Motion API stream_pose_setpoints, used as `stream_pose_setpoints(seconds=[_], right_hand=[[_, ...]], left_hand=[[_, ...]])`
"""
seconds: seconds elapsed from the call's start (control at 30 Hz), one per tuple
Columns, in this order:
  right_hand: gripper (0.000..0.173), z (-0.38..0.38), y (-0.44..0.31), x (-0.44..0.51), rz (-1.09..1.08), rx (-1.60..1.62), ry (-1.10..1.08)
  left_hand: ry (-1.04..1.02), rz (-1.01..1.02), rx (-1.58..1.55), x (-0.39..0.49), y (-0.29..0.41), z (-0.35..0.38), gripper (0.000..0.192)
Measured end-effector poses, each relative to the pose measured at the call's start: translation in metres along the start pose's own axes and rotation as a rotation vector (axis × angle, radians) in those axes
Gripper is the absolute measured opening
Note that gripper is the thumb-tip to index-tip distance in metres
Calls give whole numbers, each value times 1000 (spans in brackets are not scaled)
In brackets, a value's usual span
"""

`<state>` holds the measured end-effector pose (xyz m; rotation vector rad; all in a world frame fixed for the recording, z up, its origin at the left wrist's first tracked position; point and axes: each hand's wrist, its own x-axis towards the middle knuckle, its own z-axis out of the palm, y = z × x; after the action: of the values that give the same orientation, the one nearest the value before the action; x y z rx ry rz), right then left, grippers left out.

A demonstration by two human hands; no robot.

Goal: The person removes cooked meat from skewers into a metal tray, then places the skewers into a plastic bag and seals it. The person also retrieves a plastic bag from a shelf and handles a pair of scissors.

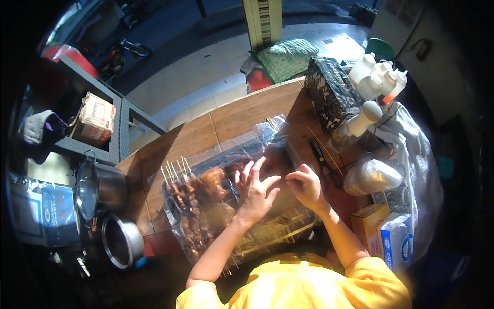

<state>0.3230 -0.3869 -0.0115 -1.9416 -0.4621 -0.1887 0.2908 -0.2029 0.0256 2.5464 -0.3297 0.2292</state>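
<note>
Before me lies a dark tray of food, with a clear plastic sheet spread over at least part of it. Skewered meat pieces fill its left side, their bare stick ends pointing out past the far rim. Larger glazed pieces of meat lie beside them. My left hand is raised over the middle of the tray, fingers spread and holding nothing visible. Close to its right, my right hand has its fingers curled in; whether something thin is pinched there is unclear.
Scissors and a thin wooden stick lie right of the tray. Beyond stand a patterned box, squeeze bottles and a plastic-wrapped bundle. Metal pots stand on the left. Cartons sit near my right elbow.
</note>
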Motion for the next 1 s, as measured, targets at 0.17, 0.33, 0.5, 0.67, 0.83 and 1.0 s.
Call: stream_pose_setpoints(seconds=[0.17, 0.33, 0.5, 0.67, 0.83, 1.0], right_hand=[[14, 8, 0, -10, 56, -126, 1], [16, 9, 2, -13, 1, -196, 37], [18, 8, 3, -12, 7, -275, 19], [17, 15, 8, -11, 86, -318, 16], [12, 21, 13, -9, 257, -184, -4], [11, 4, 19, -10, 328, -141, 53]], left_hand=[[-138, -83, 82, 1, 2, 26, 39], [-132, -81, 76, -2, -1, 33, 42], [-119, -80, 66, -1, 0, 33, 43], [-125, -84, 90, -2, 1, 34, 43], [-121, -83, 86, -2, 1, 36, 43], [-128, -93, 62, -2, 0, 36, 44]])
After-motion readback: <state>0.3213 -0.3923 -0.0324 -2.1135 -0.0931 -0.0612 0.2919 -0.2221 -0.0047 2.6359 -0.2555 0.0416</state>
